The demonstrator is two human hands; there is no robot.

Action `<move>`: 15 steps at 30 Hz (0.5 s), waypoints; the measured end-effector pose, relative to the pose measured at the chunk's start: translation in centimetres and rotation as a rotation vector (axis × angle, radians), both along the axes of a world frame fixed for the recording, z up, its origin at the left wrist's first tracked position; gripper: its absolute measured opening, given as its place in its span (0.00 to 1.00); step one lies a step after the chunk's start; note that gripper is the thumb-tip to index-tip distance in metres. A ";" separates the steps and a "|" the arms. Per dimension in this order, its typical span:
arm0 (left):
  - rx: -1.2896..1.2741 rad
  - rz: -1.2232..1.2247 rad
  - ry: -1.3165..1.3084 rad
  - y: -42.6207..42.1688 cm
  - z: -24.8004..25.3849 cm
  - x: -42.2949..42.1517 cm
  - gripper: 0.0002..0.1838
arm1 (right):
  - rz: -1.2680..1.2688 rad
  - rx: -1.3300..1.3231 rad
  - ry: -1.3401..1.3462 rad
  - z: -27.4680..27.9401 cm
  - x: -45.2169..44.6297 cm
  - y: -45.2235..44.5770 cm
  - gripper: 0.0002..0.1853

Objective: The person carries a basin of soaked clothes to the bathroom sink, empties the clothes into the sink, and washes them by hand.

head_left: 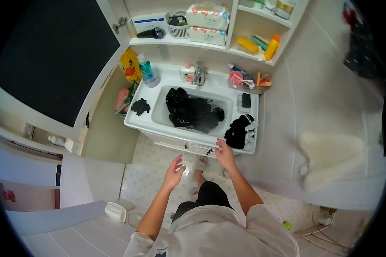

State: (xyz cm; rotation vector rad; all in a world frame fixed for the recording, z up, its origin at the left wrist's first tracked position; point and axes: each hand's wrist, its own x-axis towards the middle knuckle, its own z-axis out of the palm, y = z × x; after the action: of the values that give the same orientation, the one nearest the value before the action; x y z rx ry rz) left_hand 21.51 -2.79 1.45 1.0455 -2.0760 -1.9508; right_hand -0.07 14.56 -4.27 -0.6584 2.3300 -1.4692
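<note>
Clothes [193, 113]: set in water in the sink [159, 112], ahead of both hands' fingertips; judged soft, limp, made heavy and slippery by water; best gripped as a gathered bunch, supported from beneath.
Left hand [173, 173]: fingers parted and loosely curled; nothing is held or touched.
Right hand [225, 156]: fingers spread, nothing held; whether the sink's front edge is touched cannot be told.
Black pile [236, 133]: placed just beyond the right fingertips.

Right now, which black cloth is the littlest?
The scrap left of the basin. The soaking pile inside it and the white-trimmed pile on its right are both much bigger.
</note>
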 end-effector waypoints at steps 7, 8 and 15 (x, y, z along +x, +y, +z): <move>-0.689 -0.173 -0.026 -9.5 -2.9 -9.6 0.34 | 0.184 0.406 0.136 -4.7 -8.3 -10.6 0.30; -0.736 -0.188 -0.083 -10.5 -3.6 -11.0 0.35 | 0.213 0.409 0.162 -6.1 -9.1 -11.7 0.31; -0.764 -0.239 -0.235 -15.9 -7.9 -17.9 0.42 | 0.323 0.719 0.214 -8.6 -10.8 -18.0 0.36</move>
State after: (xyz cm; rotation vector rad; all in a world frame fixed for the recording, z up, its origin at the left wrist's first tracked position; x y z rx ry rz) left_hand 3.56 -18.67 -6.40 0.8927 -2.8120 -0.9303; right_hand -10.82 -3.45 -12.91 -0.9360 2.5069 -0.3825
